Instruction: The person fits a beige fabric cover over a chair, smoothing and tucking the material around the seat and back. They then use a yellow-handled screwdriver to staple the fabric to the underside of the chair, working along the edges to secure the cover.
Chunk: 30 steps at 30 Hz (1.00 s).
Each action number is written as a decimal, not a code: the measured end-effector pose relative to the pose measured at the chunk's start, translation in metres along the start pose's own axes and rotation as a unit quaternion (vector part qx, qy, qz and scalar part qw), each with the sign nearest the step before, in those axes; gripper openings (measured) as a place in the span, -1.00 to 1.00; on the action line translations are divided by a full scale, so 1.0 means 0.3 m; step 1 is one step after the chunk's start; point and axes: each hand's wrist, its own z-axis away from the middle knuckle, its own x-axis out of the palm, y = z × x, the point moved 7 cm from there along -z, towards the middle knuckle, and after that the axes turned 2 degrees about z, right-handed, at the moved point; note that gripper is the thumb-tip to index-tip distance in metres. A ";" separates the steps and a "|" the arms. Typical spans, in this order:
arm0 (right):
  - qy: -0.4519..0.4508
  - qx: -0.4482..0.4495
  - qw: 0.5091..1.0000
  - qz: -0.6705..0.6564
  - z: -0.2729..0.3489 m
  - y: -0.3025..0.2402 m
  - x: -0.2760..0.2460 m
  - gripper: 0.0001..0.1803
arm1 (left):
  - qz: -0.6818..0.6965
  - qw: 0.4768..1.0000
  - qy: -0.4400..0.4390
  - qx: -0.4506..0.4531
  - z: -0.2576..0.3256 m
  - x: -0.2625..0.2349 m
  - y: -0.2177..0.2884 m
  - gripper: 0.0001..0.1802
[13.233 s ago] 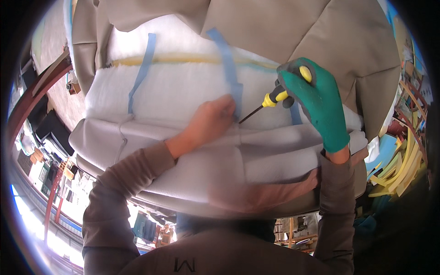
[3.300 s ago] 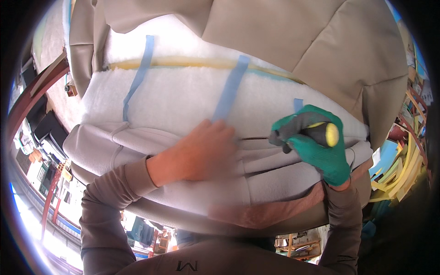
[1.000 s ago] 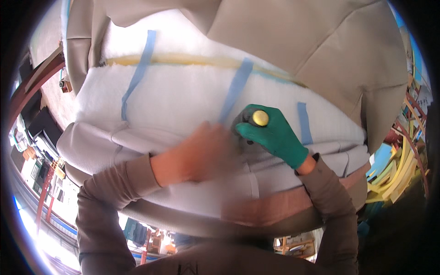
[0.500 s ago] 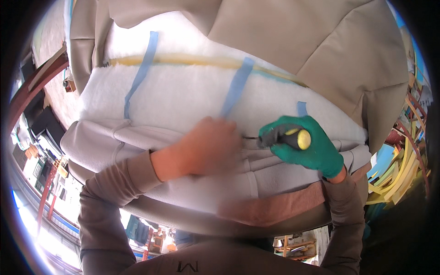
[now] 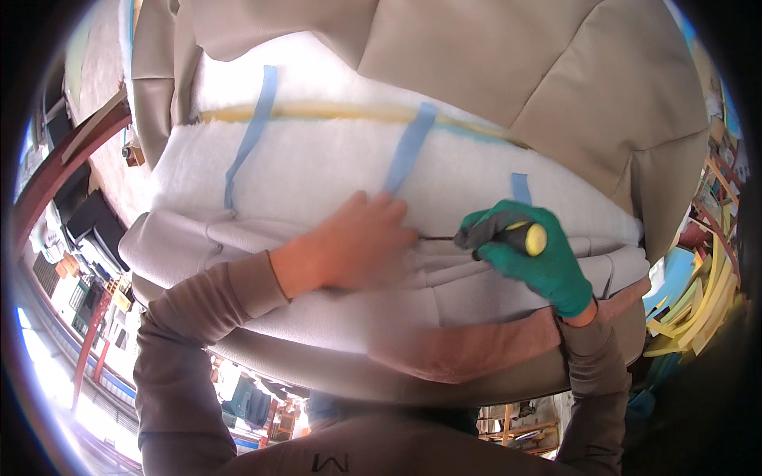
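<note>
My right hand (image 5: 548, 262), in a green glove with dark grey fingertips, is closed around the black, yellow-ended handle of a screwdriver (image 5: 520, 237). Its thin dark shaft points left toward my bare left hand (image 5: 345, 244), which hides the tip. The left hand is smeared by motion. Its fingers look bent over the folds of light grey fabric (image 5: 468, 274), and anything they pinch is hidden. The fabric lies bunched along the near side of a large padded piece. White wadding (image 5: 317, 159) covers the middle, with blue strips (image 5: 411, 147) across it.
Beige-brown leather-like cover (image 5: 476, 55) is folded back over the far side. Yellow foam (image 5: 333, 113) shows in a gap in the wadding. A pinkish-brown strip (image 5: 476, 349) runs along the near edge. Yellow and blue offcuts (image 5: 698, 305) are heaped at right, and a red metal frame (image 5: 63, 170) stands at left.
My right hand has moved slightly right, and more of the screwdriver's shaft shows. The left hand's knuckles have shifted a little. The whole view has tilted slightly.
</note>
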 end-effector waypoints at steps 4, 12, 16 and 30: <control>-0.070 -0.050 0.994 0.063 0.011 -0.047 0.037 -0.80 | -0.008 1.000 -0.006 -0.023 0.001 -0.011 -0.001 -0.58; -0.079 -0.123 0.986 0.083 0.091 -0.108 0.060 -0.64 | 0.060 0.927 0.332 -0.164 0.057 -0.146 -0.136 -0.69; -0.148 -0.177 0.967 0.110 0.100 -0.096 0.083 -0.50 | 0.111 0.958 0.059 -0.258 -0.013 -0.014 -0.213 -0.78; 0.023 -0.108 0.993 0.030 0.118 -0.139 -0.022 -0.74 | 0.317 0.937 0.133 0.061 0.095 -0.041 0.039 -0.87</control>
